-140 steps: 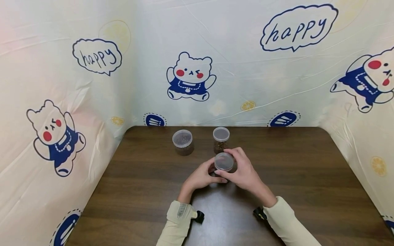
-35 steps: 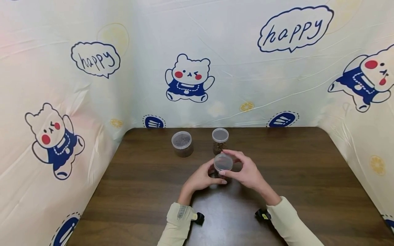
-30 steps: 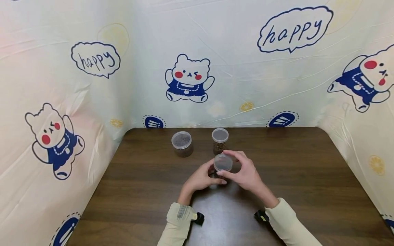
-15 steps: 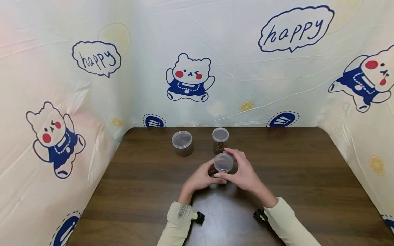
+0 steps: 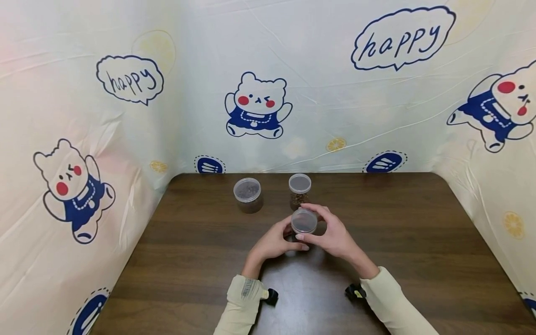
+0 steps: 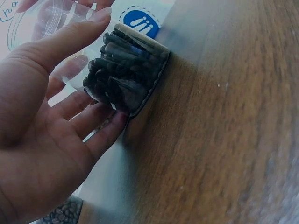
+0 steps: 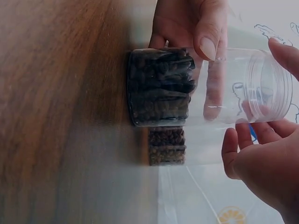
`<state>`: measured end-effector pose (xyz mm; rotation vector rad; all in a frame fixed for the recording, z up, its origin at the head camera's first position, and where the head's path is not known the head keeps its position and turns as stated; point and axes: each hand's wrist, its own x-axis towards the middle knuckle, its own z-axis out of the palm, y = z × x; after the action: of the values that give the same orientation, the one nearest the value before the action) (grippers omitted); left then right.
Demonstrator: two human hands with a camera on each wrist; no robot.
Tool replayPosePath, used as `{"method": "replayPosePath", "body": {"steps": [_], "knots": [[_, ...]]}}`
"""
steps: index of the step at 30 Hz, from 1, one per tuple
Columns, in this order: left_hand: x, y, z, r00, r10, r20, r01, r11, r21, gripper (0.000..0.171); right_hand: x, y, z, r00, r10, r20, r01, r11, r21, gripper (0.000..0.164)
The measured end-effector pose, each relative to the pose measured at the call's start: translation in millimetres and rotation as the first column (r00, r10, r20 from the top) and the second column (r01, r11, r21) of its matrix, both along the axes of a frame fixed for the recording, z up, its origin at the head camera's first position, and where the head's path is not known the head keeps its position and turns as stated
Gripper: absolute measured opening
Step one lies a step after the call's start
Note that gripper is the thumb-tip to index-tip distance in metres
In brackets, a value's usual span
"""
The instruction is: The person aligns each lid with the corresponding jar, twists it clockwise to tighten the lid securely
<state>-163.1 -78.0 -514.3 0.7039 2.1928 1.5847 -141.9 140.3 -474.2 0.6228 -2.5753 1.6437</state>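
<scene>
A clear jar [image 5: 304, 225] with a see-through screw lid [image 7: 268, 86] stands upright on the table, its lower part filled with dark beans [image 6: 126, 70] that look like coffee beans. My left hand [image 5: 272, 240] grips the jar's body, thumb on the near side and fingers round the far side. At the top, my right hand [image 5: 337, 237] holds the lid's rim between thumb and fingers. The lid sits on the jar; whether it is tight I cannot tell. Just behind stands a slim lidded jar [image 5: 299, 200] of brown beans, partly covered by the right fingers.
A wider lidded jar [image 5: 249, 204] with dark contents stands behind and left of the hands. The brown wooden table [image 5: 418, 242] ends at a printed cloth [image 5: 335, 107] at the back and sides.
The right thumb and fingers shift back and forth round the lid's rim. The left hand and all the jars keep their places.
</scene>
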Motion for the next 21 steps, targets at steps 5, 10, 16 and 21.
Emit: {"method": "replayPosePath", "body": {"steps": [5, 10, 16, 21], "knots": [[0.7, 0.2, 0.8, 1.000, 0.002, -0.002, -0.002, 1.000, 0.005, 0.082, 0.2, -0.9, -0.8, 1.000, -0.022, 0.000, 0.022, 1.000, -0.001, 0.073], [1.4, -0.2, 0.8, 1.000, -0.006, -0.004, 0.006, 1.000, 0.010, 0.081, 3.5, -5.5, -0.1, 0.997, -0.082, 0.000, 0.082, 0.996, -0.024, 0.071], [1.1, -0.8, -0.1, 0.999, 0.025, -0.040, -0.027, 0.999, -0.047, 0.077, 12.4, -21.5, 0.5, 0.973, -0.232, -0.001, 0.232, 0.972, -0.035, 0.073], [0.5, -1.2, -1.0, 0.995, 0.053, -0.081, -0.061, 0.993, -0.101, 0.075, 17.8, -31.8, 3.4, 0.940, -0.341, 0.014, 0.341, 0.940, 0.008, 0.080]]}}
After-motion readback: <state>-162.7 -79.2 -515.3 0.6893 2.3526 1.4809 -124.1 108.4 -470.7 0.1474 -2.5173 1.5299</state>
